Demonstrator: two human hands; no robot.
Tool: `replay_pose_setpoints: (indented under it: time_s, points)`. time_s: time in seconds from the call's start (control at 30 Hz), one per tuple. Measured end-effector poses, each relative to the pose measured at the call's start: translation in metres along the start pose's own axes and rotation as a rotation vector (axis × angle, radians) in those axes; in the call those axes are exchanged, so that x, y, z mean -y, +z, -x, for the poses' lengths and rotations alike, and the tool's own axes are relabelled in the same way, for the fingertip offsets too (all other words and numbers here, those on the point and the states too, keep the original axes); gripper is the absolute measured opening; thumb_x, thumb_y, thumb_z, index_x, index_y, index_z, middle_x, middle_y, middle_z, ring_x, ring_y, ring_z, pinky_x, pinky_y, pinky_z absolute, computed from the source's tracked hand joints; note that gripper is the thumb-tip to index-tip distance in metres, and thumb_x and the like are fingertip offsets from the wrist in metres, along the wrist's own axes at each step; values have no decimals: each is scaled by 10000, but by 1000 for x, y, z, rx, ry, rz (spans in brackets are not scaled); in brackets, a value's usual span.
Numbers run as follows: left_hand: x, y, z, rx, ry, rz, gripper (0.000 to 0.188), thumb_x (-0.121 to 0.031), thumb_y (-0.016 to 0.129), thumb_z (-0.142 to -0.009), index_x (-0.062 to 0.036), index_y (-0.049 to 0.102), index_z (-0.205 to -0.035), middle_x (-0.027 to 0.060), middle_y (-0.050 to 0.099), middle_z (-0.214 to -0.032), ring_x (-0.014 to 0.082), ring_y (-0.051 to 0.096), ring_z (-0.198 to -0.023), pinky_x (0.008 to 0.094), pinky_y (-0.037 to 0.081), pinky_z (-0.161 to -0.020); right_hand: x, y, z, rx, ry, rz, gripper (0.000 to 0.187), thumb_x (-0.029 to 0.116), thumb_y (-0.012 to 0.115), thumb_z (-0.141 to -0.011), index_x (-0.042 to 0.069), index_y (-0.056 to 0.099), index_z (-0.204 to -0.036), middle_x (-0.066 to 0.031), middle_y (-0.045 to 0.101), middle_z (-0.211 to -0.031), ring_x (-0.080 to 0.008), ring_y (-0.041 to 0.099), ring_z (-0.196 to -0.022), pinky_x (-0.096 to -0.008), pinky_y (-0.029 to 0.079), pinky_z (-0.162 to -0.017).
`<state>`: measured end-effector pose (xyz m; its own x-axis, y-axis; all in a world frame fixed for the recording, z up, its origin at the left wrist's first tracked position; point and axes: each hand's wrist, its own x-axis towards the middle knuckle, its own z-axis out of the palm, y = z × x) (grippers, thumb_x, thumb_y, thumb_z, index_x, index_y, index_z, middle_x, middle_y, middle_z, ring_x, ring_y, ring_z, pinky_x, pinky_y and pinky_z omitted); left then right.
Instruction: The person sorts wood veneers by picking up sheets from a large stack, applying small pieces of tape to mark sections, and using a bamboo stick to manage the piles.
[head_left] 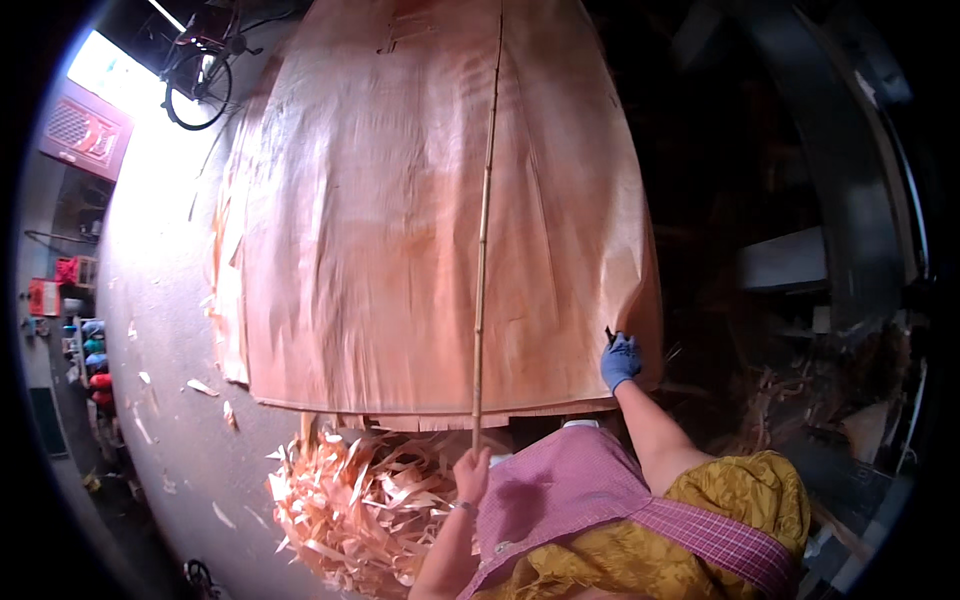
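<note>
A large stack of thin pinkish-tan wood veneer sheets (390,250) spreads out in front of me, its near edge just beyond my apron. My bare left hand (471,475) is wrapped round the near end of a long thin bamboo pole (482,260). The pole runs away from me over the top sheet, lengthwise, a little right of the middle. My right hand (621,361), in a blue glove, is closed at the near right corner of the stack. A small dark tool (609,334) pokes out of its fingers; its kind cannot be made out.
Curly veneer strips (350,505) lie heaped below the near edge, left of my left arm. Scraps dot the concrete floor (170,350) on the left. A bicycle (198,88) stands at the far left, near a pink door (85,130). Dark clutter fills the right side.
</note>
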<state>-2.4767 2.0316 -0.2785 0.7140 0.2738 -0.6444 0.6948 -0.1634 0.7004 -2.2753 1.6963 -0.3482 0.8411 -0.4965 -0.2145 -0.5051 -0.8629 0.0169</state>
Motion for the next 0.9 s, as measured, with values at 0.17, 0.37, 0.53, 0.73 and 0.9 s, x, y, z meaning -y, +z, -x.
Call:
replay_pose_setpoints:
  time_s: [0.17,0.37,0.53,0.73,0.9]
  points:
    - [-56,-64,-82,75,33,-334,408,-389,543,-935,13,608,-910,209,636,-768,305,627,-737,433,480,-673,108,-22,24,11,-220,-610,386,318,524,-929,126,547,-1264,-190,685,-946,-391,665,-831,-486,531,-698]
    - [4,-95,-163,191,63,-423,566,-366,701,-789,12,474,-1143,263,615,-1074,421,605,-1011,477,487,-834,340,-68,71,191,-601,-772,386,340,553,-928,117,573,-1243,-198,669,-1004,-387,653,-892,-466,517,-742]
    - [46,-90,-185,269,57,-295,840,-345,844,-603,19,444,-1246,237,592,-1139,406,584,-1037,460,485,-894,471,-111,133,407,-700,-878,476,281,611,-917,26,526,-1310,-201,652,-1147,-316,642,-1065,-374,514,-867]
    - [68,-58,-172,108,-73,573,248,-195,806,-744,-25,637,-805,17,636,-726,96,573,-650,255,487,-588,496,-127,201,249,-832,-1065,412,244,642,-905,32,576,-1252,-233,661,-997,-357,669,-906,-384,529,-740]
    - [66,-46,-157,24,-239,673,229,-200,725,-835,-38,624,-709,15,631,-712,92,555,-625,250,466,-561,439,-114,221,310,-781,-988,434,248,676,-888,35,585,-1256,-229,666,-929,-289,690,-769,-341,528,-697]
